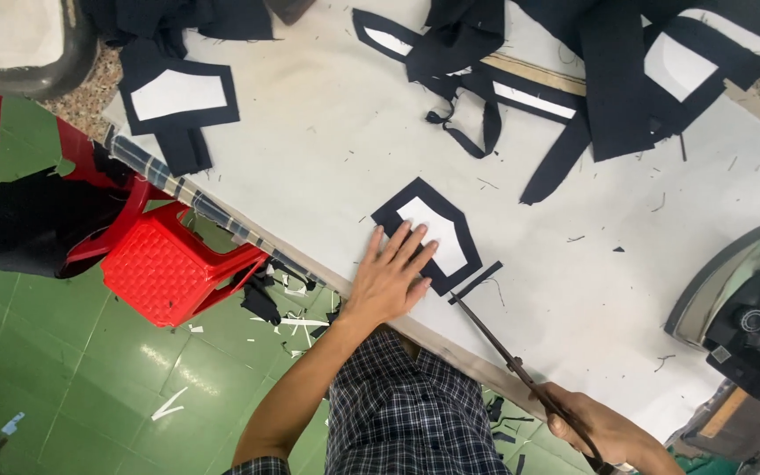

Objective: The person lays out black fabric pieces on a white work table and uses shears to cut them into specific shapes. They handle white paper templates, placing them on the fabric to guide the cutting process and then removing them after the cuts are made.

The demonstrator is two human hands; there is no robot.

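The fabric piece (pixel 433 236), a dark shield-shaped cut with a white panel on top, lies flat on the pale counter (pixel 327 149) near its front edge, in the one head view. The left hand (pixel 393 277) rests on the piece's near corner with fingers spread wide and flat, pinning it down and gripping nothing. The right hand (pixel 600 427) is closed around the handles of long scissors (pixel 507 352), whose blades reach up to a narrow dark strip (pixel 475 282) lying just beside the piece's lower right edge. To trim well here, the judgement is that the flat palm should keep the piece from sliding while the blades follow the dark border close to the white panel without nicking it, and the fingertips should stay clear of the cutting line. Further up the counter lie more dark pieces (pixel 178 97) with white panels and a heap of dark cloth (pixel 609 62). An iron (pixel 736 299) stands at the right. A red stool (pixel 169 268) sits on the green floor (pixel 37 352) below, among small scraps.
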